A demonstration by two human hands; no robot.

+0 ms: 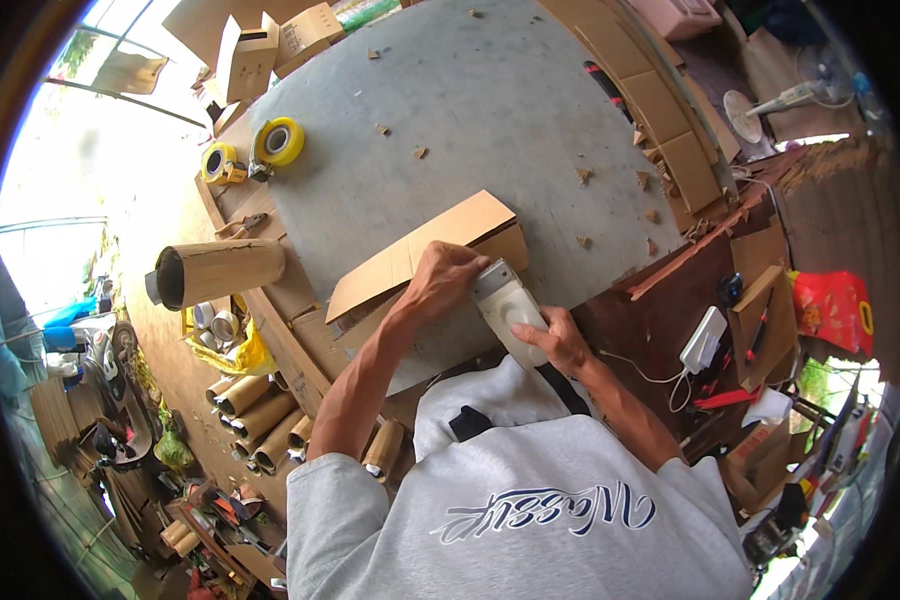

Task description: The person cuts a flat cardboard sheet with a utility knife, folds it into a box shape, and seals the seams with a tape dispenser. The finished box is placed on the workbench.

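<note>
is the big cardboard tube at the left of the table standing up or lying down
Lying down: the cardboard tube rests on its side at the table edge, its open end facing left.
</note>
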